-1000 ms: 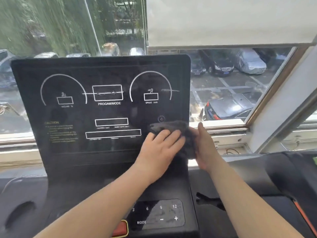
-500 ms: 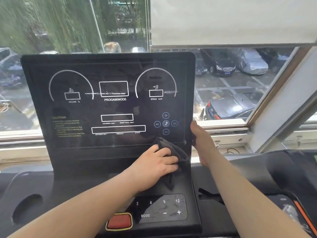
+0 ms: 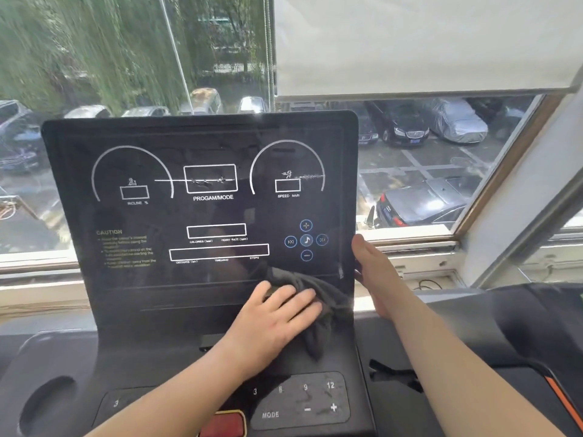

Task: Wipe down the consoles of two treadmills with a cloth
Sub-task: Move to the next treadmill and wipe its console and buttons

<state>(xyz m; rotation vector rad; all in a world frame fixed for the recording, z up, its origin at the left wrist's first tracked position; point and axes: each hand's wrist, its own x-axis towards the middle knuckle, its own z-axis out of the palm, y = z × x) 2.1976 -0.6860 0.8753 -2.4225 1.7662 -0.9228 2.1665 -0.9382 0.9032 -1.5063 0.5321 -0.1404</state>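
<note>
A black treadmill console [image 3: 176, 212] with white gauge markings stands upright in front of me. A dark grey cloth [image 3: 318, 298] lies pressed against its lower right part, below the round blue buttons. My left hand [image 3: 277, 316] lies flat on the cloth, fingers spread over it. Along the console's right edge, my right hand [image 3: 370, 269] grips the frame at about button height. A second treadmill console [image 3: 520, 326] shows in part at the right, black with an orange stripe.
Below the screen sits a keypad [image 3: 303, 402] marked MODE with numbers, and a red stop button [image 3: 222, 425]. A cup recess [image 3: 47, 402] lies at the lower left. Behind the console runs a window sill [image 3: 413, 244], with parked cars outside.
My left hand has slid the cloth down from beside the round buttons to the screen's bottom right. My right hand has left the cloth and taken the console's right edge.
</note>
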